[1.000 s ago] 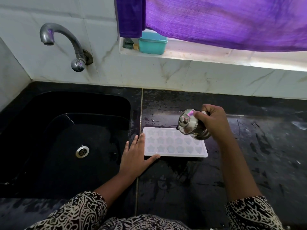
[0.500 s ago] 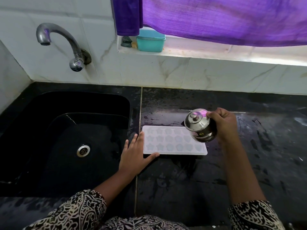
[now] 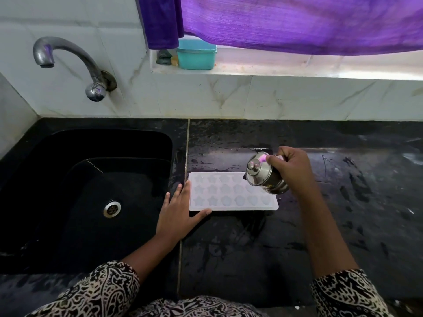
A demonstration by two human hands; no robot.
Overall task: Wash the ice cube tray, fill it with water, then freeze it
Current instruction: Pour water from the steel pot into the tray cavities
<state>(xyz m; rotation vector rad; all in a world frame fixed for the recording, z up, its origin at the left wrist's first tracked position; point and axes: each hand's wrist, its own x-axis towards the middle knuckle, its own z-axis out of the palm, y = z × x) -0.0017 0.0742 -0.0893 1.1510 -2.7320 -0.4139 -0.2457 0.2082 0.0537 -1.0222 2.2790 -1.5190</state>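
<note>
We look mid-fill: right hand (image 3: pixel 295 170) curls round tipped steel pot (image 3: pixel 263 177) over ice cube tray (image 3: pixel 219 197); left hand (image 3: pixel 178 216) flat, fingers straight, bracing its corner. Freezing pending.

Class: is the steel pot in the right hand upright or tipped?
Tipped. The steel pot leans lid-first to the left over the ice cube tray, gripped by the right hand.

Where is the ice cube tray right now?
Head view: the ice cube tray lies on the black counter right of the sink, touching the left hand, under the steel pot.
</note>
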